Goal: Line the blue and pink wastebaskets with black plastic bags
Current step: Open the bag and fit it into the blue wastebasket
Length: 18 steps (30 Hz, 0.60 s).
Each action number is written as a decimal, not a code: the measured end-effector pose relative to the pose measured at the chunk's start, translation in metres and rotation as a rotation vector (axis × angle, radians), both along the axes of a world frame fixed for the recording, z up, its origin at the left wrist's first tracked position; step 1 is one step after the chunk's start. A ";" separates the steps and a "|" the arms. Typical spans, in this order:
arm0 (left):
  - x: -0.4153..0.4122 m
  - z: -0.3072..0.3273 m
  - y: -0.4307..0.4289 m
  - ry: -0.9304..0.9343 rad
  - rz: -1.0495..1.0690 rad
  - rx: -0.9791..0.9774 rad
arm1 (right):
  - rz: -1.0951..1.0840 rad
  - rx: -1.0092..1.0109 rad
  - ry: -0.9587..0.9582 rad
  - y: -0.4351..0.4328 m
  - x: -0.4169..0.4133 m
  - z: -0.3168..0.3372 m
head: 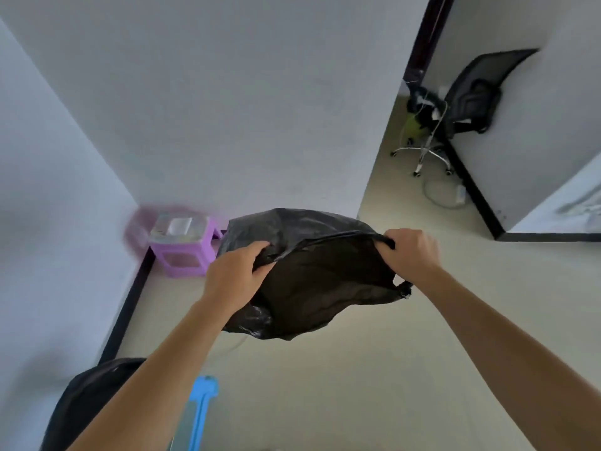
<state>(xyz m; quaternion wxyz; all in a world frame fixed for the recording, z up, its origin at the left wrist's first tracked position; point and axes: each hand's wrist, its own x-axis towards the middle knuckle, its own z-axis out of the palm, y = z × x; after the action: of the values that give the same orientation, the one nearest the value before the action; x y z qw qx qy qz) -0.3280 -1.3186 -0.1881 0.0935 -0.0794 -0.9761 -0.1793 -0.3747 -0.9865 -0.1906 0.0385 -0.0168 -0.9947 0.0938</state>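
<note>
Both grips closed on black bag (322, 281) rim: left hand (232, 281), right hand (411, 252); bag stretched between, airborne.

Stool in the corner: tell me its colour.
Purple stool, best seen in the head view.

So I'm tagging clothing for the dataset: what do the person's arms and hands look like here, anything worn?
Both forearms are bare, with no sleeve in sight. The left hand and right hand wear no gloves, and no watch, ring or bracelet shows on either wrist.
</note>
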 end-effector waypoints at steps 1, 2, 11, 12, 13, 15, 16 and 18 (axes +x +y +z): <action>-0.005 0.002 0.027 0.006 -0.027 -0.004 | -0.036 -0.005 0.007 0.027 0.009 0.003; -0.009 0.005 0.054 0.012 -0.047 -0.013 | -0.067 -0.006 0.014 0.054 0.018 0.007; -0.010 0.045 0.349 0.082 -0.218 0.035 | -0.290 0.010 0.187 0.332 0.110 0.042; -0.007 0.048 0.384 0.088 -0.234 0.068 | -0.309 0.006 0.196 0.365 0.120 0.046; -0.005 0.052 0.417 0.098 -0.250 0.099 | -0.327 -0.001 0.204 0.396 0.131 0.049; -0.004 0.059 0.484 0.116 -0.295 0.137 | -0.380 -0.042 0.229 0.456 0.152 0.058; -0.004 0.061 0.516 0.120 -0.325 0.151 | -0.416 -0.070 0.247 0.483 0.162 0.062; -0.005 0.061 0.577 0.139 -0.404 0.165 | -0.495 -0.118 0.269 0.534 0.178 0.065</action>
<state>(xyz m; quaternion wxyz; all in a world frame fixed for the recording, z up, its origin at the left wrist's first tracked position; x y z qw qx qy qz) -0.3329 -0.7415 -0.1267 0.1291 -0.2774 -0.9137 -0.2674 -0.1963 -0.4528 -0.1258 0.1906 -0.2486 -0.9392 0.1405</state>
